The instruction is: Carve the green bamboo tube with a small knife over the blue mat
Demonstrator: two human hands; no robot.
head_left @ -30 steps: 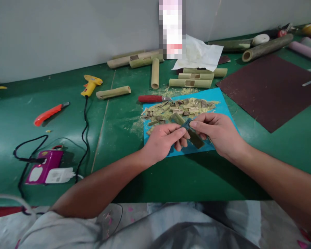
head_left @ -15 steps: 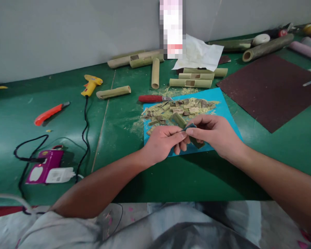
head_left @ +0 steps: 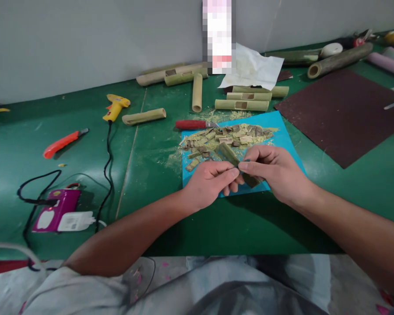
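Observation:
My left hand (head_left: 212,181) and my right hand (head_left: 271,168) meet fingertip to fingertip over the blue sheet (head_left: 282,131). Both pinch a small, thin dark blue-grey piece (head_left: 247,160); fingers cover most of it, and its kind is unclear. Beneath them a green bamboo tube (head_left: 229,153) lies at a slant, its middle hidden by the fingers. Just beyond, bamboo chips and shavings (head_left: 226,138) are heaped on the sheet. A red-handled knife (head_left: 192,125) rests at the sheet's far left edge.
Several bamboo tubes (head_left: 241,105), some with cut windows, lie toward the wall. On the left are a yellow glue gun (head_left: 116,107), an orange utility knife (head_left: 61,144) and a purple power box (head_left: 59,210) with cords. A dark brown sheet (head_left: 341,118) covers part of the right side.
The dark piece shows less between my fingers than before. My hands have shifted slightly, with the left fingertips a bit further right; other things on the table stay put.

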